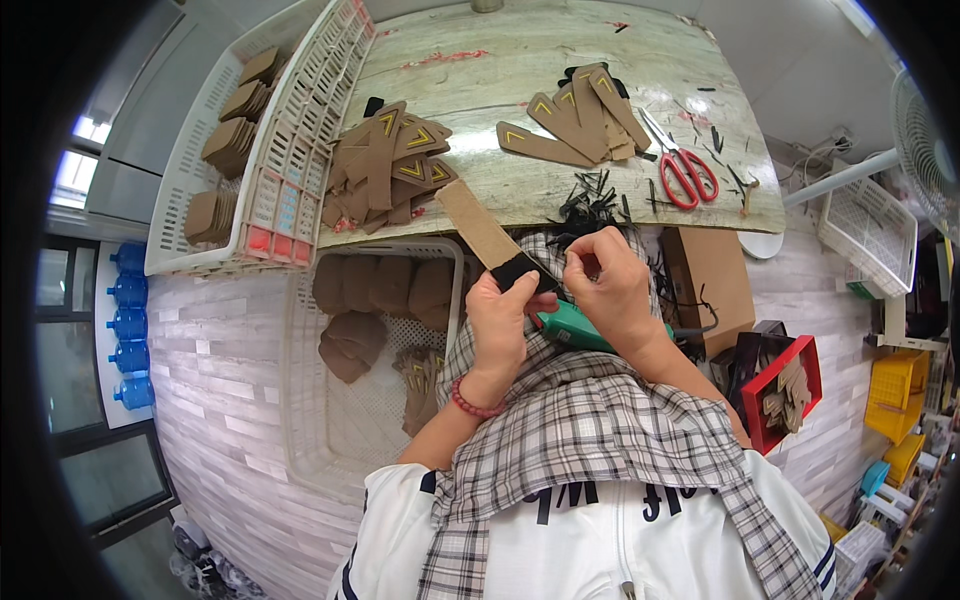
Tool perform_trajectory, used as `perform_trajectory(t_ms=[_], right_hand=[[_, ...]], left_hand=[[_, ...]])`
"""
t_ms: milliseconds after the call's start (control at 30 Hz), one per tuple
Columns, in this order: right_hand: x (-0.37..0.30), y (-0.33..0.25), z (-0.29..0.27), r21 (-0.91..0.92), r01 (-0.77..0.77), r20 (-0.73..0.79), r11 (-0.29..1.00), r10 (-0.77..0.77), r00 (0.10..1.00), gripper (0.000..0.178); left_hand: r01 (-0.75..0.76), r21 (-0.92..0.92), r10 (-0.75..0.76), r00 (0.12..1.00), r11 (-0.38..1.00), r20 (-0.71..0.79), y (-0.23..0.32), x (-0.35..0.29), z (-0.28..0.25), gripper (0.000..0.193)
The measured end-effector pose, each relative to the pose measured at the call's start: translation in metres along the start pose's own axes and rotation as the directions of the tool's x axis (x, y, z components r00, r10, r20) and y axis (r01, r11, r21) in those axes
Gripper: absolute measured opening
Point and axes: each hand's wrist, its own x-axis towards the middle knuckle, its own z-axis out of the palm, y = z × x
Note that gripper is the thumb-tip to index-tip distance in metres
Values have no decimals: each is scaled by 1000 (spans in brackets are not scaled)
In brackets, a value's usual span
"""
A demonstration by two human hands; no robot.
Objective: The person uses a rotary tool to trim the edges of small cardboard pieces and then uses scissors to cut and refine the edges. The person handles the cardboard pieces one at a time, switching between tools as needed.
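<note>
My left hand [500,318] grips a flat brown fabric strip [465,217] at its black lower end, the plain brown part pointing up toward the table. Close beside that black end, my right hand [612,285] is closed in a pinch; anything between its fingertips is too small to make out. Beneath both hands a green tool [575,328] with a dark cord lies on my lap, partly covered. Past my right hand, at the table edge, is a heap of thin black scraps [592,203]. Red-handled scissors [686,178] lie to the right of it.
Brown strips with yellow chevrons form a pile [385,165] at left and a fan [575,120] farther back. A white crate [300,130] stands at the table's left. Below sits a white basket [375,250] of brown stacks. On the right are a cardboard box [712,280] and red box [815,370].
</note>
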Motion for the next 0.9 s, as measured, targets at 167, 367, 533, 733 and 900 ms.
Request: perform_trajectory(t_ms=[167,367,533,733,900], right_hand=[[-5,5,0,198,-147,90,969,132,987,8],[49,82,-46,-397,65,-161,916,-139,977,16],[64,189,-85,-675,-69,-146,735,-41,988,25],[75,206,-82,-745,-53,-50,665,23,998,31],[93,181,-80,-798,-242,-83,552,297,951,44]], left_hand=[[19,-120,-8,996,993,87,0,5,-3,8],[59,-219,-44,996,974,71,7,5,-7,6],[51,-287,-32,997,957,70,5,13,-8,4],[-9,-251,18,999,968,34,9,15,-4,4],[-140,-183,138,990,973,-27,12,22,-5,3]])
